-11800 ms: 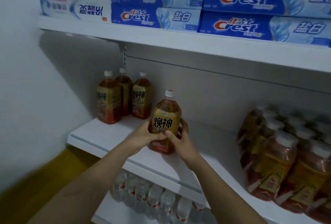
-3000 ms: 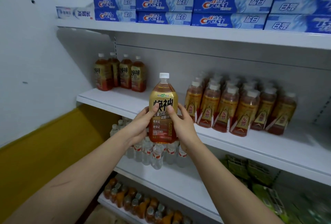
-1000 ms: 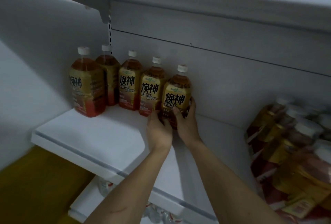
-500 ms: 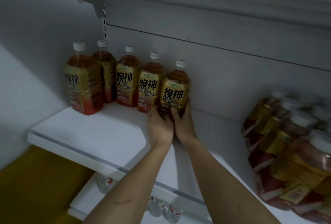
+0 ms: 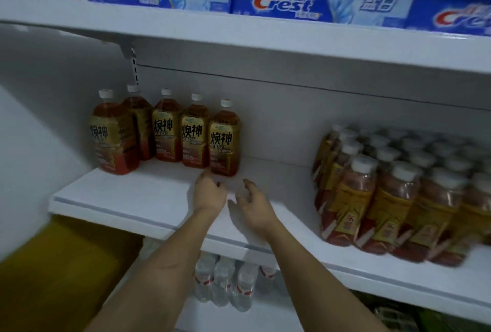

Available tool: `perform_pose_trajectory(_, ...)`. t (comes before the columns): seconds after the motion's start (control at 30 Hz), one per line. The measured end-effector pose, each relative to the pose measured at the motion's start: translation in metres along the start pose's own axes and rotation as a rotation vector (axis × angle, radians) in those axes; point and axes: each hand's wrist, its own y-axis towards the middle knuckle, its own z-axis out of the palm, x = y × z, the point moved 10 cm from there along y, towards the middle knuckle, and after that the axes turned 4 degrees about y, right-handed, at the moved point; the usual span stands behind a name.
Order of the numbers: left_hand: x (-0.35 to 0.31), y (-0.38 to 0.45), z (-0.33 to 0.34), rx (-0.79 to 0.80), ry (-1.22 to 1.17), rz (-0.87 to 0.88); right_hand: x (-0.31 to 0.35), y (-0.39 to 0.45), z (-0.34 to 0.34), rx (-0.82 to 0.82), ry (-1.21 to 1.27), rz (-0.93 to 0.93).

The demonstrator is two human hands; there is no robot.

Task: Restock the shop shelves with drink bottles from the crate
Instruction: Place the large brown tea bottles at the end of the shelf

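Both hands hover low over the middle shelf (image 5: 148,198), just in front of the row of drink bottles, and neither one holds anything. On the left hand (image 5: 210,193) the fingers are loosely curled under, close to the foot of the nearest bottle but apart from it. Beside it, the right hand (image 5: 253,205) has its fingers spread and bent, with the palm turned inward.

Five amber bottles with gold labels and white caps stand upright at the back left of that shelf. The rightmost bottle (image 5: 224,139) ends the row, just beside its neighbour (image 5: 195,132), with bare shelf to its right. At the far left, one bottle (image 5: 113,132) stands a little forward of the others.

Further right on the same shelf, well apart from the row, sits a dense block of smaller reddish bottles (image 5: 393,198) with white caps; they are blurred. Above, the top shelf (image 5: 265,36) carries blue toothpaste boxes (image 5: 305,3) stacked in layers. Below, on a lower shelf, stand clear water bottles (image 5: 225,281) with red-and-white labels. A yellow band (image 5: 61,265) runs along the wall at lower left.
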Motion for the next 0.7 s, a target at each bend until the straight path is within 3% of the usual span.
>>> perform_pose_trajectory(0.13, -0.012, -0.048, 0.007, 0.105, 0.306, 0.081, -0.006, -0.039, -0.007, 0.062, -0.349, -0.092)
perform_pose_trajectory(0.33, -0.016, -0.151, 0.017, 0.276, 0.671, 0.164, -0.019, -0.117, -0.021, 0.092, -0.628, -0.169)
perform_pose_trajectory(0.53, -0.015, -0.231, -0.001, 0.259, 0.746, 0.173, -0.034, -0.186, -0.032, 0.155, -0.67, -0.181)
perform_pose_trajectory(0.7, 0.001, -0.275, -0.006, 0.323, 0.808, 0.161, -0.062, -0.232, -0.031, 0.182, -0.605, -0.071)
